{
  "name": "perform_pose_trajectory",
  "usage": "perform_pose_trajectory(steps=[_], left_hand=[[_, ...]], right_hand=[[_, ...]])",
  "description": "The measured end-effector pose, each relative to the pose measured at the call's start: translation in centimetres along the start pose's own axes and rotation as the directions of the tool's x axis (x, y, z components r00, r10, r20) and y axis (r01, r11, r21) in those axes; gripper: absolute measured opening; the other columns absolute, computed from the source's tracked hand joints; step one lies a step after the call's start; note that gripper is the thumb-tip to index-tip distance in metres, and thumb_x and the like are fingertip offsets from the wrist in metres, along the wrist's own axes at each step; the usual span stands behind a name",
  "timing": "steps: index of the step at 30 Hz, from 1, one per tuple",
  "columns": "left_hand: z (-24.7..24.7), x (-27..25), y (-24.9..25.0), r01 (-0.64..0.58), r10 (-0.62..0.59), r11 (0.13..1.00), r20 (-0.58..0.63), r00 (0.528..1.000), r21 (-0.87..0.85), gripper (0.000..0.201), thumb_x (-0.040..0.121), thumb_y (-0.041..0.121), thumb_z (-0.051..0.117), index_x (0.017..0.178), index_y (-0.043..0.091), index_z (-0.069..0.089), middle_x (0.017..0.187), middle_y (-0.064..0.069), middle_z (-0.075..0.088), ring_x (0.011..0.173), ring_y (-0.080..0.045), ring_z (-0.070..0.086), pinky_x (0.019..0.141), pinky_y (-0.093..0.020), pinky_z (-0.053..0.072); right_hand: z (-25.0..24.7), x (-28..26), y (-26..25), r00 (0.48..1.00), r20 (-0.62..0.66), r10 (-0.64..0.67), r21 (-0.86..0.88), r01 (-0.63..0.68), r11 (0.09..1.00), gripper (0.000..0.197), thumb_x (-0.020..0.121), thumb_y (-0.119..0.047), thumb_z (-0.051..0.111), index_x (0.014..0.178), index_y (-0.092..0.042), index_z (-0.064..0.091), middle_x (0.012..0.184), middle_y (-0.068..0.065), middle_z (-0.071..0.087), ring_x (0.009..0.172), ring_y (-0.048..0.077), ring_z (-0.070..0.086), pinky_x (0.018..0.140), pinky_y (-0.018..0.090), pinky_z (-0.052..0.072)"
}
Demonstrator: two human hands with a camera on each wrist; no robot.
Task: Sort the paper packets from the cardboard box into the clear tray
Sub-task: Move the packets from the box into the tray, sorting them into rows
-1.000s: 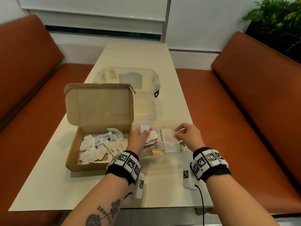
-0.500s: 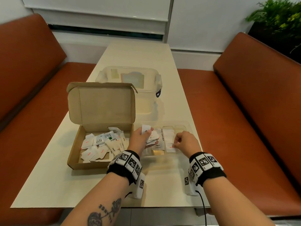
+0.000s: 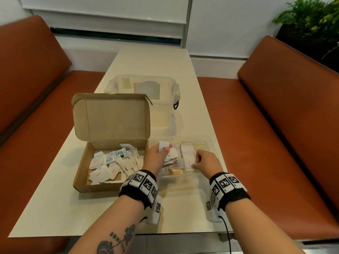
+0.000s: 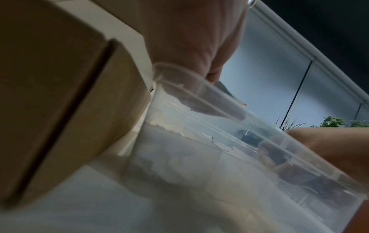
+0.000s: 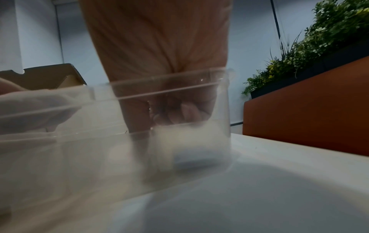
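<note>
The open cardboard box (image 3: 83, 180) lies left of centre with several white paper packets (image 3: 110, 165) loose inside. To its right sits the clear tray (image 3: 212, 143), its compartments holding packets. My left hand (image 3: 167, 150) hovers over the tray's left end and grips a small stack of packets (image 3: 172, 155), one sticking up by the thumb. My right hand (image 3: 194, 165) is lowered into a middle compartment, fingers curled, pinching the near end of a white packet (image 3: 189, 158). In the right wrist view the curled fingers (image 5: 185, 112) show blurred through the tray wall (image 5: 60, 110).
A clear lidded container (image 3: 145, 87) stands behind the box lid (image 3: 111, 118). Brown benches (image 3: 286, 114) flank the narrow cream table (image 3: 88, 213) on both sides. A green plant (image 3: 311, 21) stands at the far right.
My right hand has dropped from above the tray down into a middle compartment and come nearer to me with its packet. The left hand has stayed put with its stack.
</note>
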State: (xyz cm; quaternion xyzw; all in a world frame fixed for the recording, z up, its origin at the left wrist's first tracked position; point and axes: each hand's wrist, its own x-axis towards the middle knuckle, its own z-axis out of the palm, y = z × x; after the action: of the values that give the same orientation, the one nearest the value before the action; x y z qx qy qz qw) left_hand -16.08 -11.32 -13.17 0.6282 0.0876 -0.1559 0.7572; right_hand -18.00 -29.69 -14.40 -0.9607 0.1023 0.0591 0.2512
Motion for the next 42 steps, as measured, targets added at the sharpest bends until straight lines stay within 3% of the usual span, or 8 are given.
perform_pose_trajectory(steps=[6,12,18,21,23,29,36,42], left_hand=[[0.0,0.0,0.0,0.012,-0.012,1.0,0.016,1.0,-0.001,0.014,0.095,0.013,0.054,0.094,0.017,0.067,0.102,-0.014,0.064,0.085,-0.028,0.067,0.074,-0.042,0.059],[0.3,0.1,-0.3,0.036,-0.037,0.999,0.041,0.998,0.011,0.016,0.098,0.016,0.049,0.097,0.019,0.065,0.102,-0.016,0.065,0.082,-0.029,0.068,0.063,-0.038,0.059],[0.3,0.1,-0.2,0.065,-0.069,0.992,0.031,0.997,0.104,0.038,0.099,0.034,0.044,0.129,0.013,0.055,0.121,-0.016,0.063,0.11,-0.034,0.061,0.099,-0.048,0.046],[0.4,-0.3,0.2,0.144,-0.141,0.99,0.128,0.982,-0.014,0.038,0.1,0.033,0.043,0.123,0.007,0.059,0.102,-0.017,0.071,0.088,-0.026,0.07,0.076,-0.033,0.058],[0.4,-0.9,0.8,0.214,-0.183,0.971,0.245,0.952,-0.106,0.033,0.099,0.027,0.047,0.117,0.005,0.062,0.096,-0.02,0.069,0.076,-0.028,0.07,0.064,-0.035,0.06],[0.1,-1.1,1.1,0.168,-0.157,0.986,0.301,0.941,-0.012,0.031,0.083,-0.012,0.057,0.11,0.004,0.061,0.098,-0.018,0.067,0.082,-0.027,0.068,0.069,-0.035,0.06],[0.3,0.3,0.9,0.119,-0.118,0.993,0.046,0.992,-0.018,0.038,0.086,-0.017,0.04,0.104,0.01,0.061,0.117,-0.017,0.053,0.08,-0.025,0.068,0.063,-0.037,0.061],[0.3,0.8,1.9,0.049,-0.049,0.996,-0.008,0.999,0.07,0.04,0.092,-0.01,0.033,0.087,0.013,0.066,0.103,-0.01,0.058,0.08,-0.02,0.065,0.059,-0.03,0.06]], right_hand=[[-0.4,-0.3,-0.6,1.0,-0.016,-0.016,0.004,0.016,1.0,0.03,0.076,-0.017,0.073,0.069,-0.019,0.043,0.07,-0.005,0.049,0.064,0.013,0.045,0.059,0.024,0.038],[-1.2,-1.4,-4.7,0.962,-0.162,-0.221,0.282,0.26,0.923,0.011,0.08,-0.028,0.071,0.084,-0.021,0.064,0.078,-0.007,0.06,0.069,0.005,0.05,0.064,0.019,0.039],[-0.7,-1.0,-6.5,0.974,-0.07,-0.217,0.28,0.228,0.933,0.04,0.08,-0.024,0.071,0.119,-0.022,0.061,0.095,-0.005,0.055,0.08,0.01,0.051,0.081,0.028,0.047],[-0.8,-0.8,-6.6,0.981,-0.062,-0.185,0.288,0.195,0.938,0.05,0.081,-0.024,0.071,0.128,-0.023,0.056,0.096,-0.005,0.054,0.083,0.011,0.051,0.085,0.03,0.048],[-0.8,-0.5,-6.5,0.985,-0.054,-0.166,0.312,0.174,0.934,0.042,0.08,-0.021,0.071,0.12,-0.023,0.062,0.094,-0.004,0.054,0.083,0.012,0.053,0.079,0.028,0.049],[-1.0,0.2,-6.0,0.986,-0.138,-0.098,0.441,0.149,0.885,0.002,0.082,-0.018,0.069,0.08,-0.019,0.069,0.081,-0.003,0.066,0.066,0.006,0.054,0.065,0.021,0.042],[-2.0,0.9,-5.3,0.976,-0.213,-0.039,0.558,0.155,0.815,0.008,0.088,-0.016,0.063,0.082,-0.017,0.068,0.071,-0.008,0.063,0.063,0.002,0.053,0.062,0.014,0.041],[-2.9,1.2,-5.3,0.988,-0.061,-0.14,0.479,0.152,0.864,0.018,0.09,-0.008,0.058,0.095,-0.014,0.074,0.085,-0.004,0.068,0.079,0.003,0.06,0.069,0.007,0.043]])
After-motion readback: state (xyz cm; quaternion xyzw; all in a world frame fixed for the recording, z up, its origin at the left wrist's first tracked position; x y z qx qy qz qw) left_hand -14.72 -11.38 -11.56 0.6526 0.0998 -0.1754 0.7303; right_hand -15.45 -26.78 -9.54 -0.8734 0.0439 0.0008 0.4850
